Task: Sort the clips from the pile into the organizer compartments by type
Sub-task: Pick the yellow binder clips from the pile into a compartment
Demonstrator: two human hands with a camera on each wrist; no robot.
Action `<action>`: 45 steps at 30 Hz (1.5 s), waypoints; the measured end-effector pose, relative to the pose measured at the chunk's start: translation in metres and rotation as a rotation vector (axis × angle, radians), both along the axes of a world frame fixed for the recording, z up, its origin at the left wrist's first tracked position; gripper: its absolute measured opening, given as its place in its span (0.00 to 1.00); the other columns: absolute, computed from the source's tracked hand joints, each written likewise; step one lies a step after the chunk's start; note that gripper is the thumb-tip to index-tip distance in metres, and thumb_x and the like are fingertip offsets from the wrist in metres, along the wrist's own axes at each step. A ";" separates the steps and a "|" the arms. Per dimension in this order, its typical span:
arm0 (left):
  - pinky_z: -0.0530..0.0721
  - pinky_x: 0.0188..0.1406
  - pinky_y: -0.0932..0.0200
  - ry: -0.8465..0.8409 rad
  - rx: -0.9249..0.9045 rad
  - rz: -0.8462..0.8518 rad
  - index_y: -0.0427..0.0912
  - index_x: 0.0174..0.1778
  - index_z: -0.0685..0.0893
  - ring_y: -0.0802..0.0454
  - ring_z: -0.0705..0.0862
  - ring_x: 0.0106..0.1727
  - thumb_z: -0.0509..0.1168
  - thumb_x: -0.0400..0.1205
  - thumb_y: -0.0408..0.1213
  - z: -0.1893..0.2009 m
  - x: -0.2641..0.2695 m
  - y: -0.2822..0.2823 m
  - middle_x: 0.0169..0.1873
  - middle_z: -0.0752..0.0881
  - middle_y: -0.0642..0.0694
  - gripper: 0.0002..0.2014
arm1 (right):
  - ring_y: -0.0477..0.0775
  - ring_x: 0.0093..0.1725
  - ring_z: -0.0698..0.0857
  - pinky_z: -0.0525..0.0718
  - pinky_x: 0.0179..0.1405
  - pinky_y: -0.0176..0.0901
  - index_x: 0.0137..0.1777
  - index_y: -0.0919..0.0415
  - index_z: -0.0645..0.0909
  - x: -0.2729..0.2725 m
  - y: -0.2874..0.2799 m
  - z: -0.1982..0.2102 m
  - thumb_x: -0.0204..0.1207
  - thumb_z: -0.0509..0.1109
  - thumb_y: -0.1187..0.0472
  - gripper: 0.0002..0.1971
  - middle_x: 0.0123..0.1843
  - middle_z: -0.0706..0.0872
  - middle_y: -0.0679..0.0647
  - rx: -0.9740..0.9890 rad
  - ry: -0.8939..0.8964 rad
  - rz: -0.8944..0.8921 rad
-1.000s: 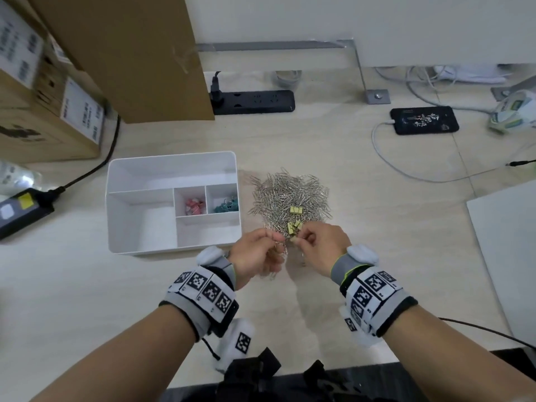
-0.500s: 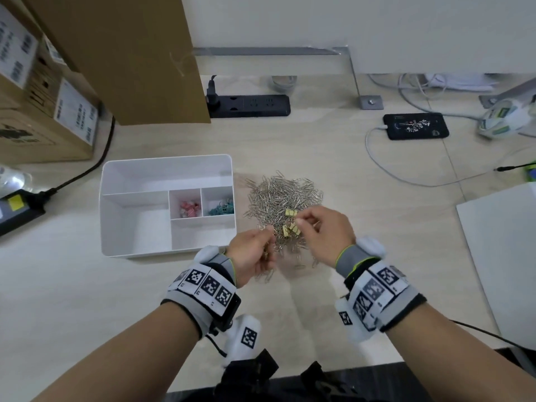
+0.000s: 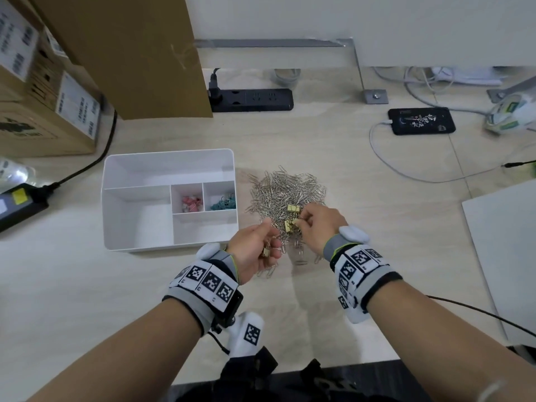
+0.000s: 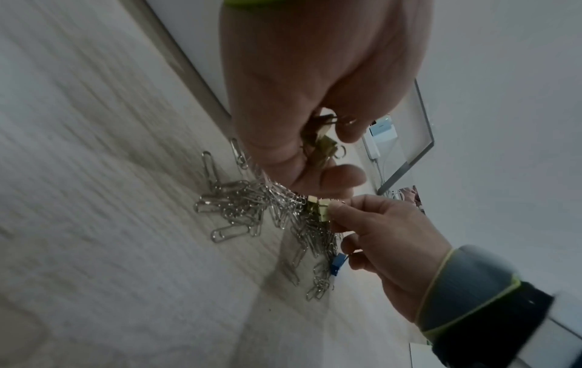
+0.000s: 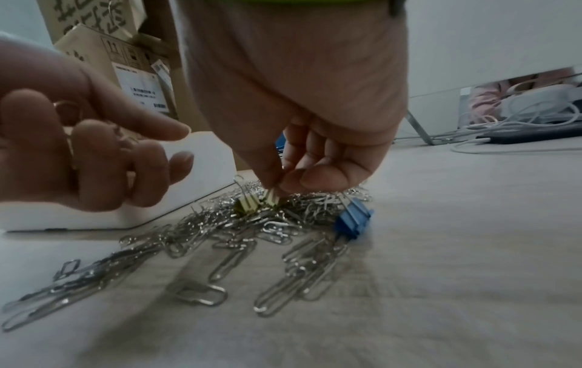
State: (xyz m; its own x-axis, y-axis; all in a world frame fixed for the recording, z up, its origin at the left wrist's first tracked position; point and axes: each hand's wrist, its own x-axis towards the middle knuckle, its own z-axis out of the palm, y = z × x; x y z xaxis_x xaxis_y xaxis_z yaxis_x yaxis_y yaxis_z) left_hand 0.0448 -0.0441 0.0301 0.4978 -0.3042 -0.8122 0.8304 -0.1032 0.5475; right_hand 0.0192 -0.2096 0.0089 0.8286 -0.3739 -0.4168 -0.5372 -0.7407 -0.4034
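A pile of silver paper clips [image 3: 285,194] lies on the desk right of the white organizer [image 3: 139,169], with yellow binder clips [image 3: 293,209] on it. My right hand [image 3: 298,223] pinches a yellow binder clip [image 5: 271,199] at the pile's near edge; another yellow one [image 5: 245,205] sits beside it. My left hand [image 3: 265,248] is curled round several yellow binder clips [image 4: 324,149], just left of the pile's near edge. A blue binder clip [image 5: 352,221] lies under my right hand. Pink clips [image 3: 190,203] and teal clips [image 3: 223,203] fill two small organizer compartments.
Cardboard boxes [image 3: 46,91] stand at the back left, a black power strip [image 3: 252,100] behind the pile. A phone [image 3: 422,121] on a cable lies back right. A white board [image 3: 504,250] lies at the right edge. Loose paper clips [image 5: 201,293] are scattered toward me.
My left hand has drawn back toward me from the pile with its clips. My right hand has shifted slightly along the pile's near edge onto a yellow binder clip.
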 end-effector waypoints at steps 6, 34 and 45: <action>0.83 0.21 0.62 0.007 -0.025 0.017 0.36 0.59 0.81 0.51 0.84 0.27 0.57 0.90 0.42 0.002 0.005 -0.003 0.40 0.85 0.40 0.14 | 0.46 0.34 0.83 0.75 0.35 0.37 0.35 0.49 0.80 -0.013 -0.007 0.024 0.73 0.73 0.52 0.07 0.33 0.84 0.41 0.139 -0.138 -0.108; 0.88 0.30 0.56 0.067 -0.134 0.020 0.36 0.49 0.83 0.46 0.85 0.33 0.52 0.85 0.63 -0.005 0.009 0.007 0.39 0.86 0.39 0.31 | 0.59 0.41 0.85 0.85 0.42 0.46 0.54 0.46 0.76 0.006 0.022 0.009 0.76 0.66 0.51 0.08 0.45 0.87 0.52 -0.033 -0.027 0.234; 0.88 0.31 0.55 0.069 -0.072 0.024 0.36 0.53 0.82 0.45 0.84 0.34 0.53 0.86 0.59 -0.003 0.010 0.003 0.42 0.85 0.38 0.27 | 0.44 0.28 0.78 0.82 0.35 0.40 0.33 0.51 0.83 -0.013 -0.001 0.022 0.72 0.72 0.61 0.07 0.27 0.83 0.44 0.241 -0.224 -0.073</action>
